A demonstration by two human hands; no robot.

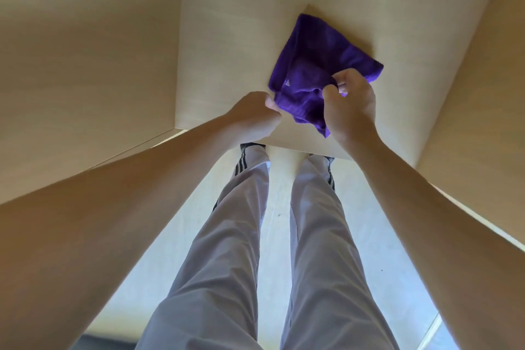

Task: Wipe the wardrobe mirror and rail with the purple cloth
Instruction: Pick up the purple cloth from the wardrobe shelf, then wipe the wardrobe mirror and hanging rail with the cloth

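Pinching the purple cloth point(318, 71), left hand point(252, 116) and right hand point(350, 105) seemingly curl round its edges.

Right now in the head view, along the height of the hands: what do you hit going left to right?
Light wood side panel → left hand, pinching the cloth's near-left corner → purple cloth on the wardrobe floor board → right hand, gripping the cloth → right wood panel.

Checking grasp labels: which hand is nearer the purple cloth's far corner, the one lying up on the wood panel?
Right. The right hand pinches the purple cloth at its near middle, just below that corner. The left hand grips the cloth's near left edge, farther away.
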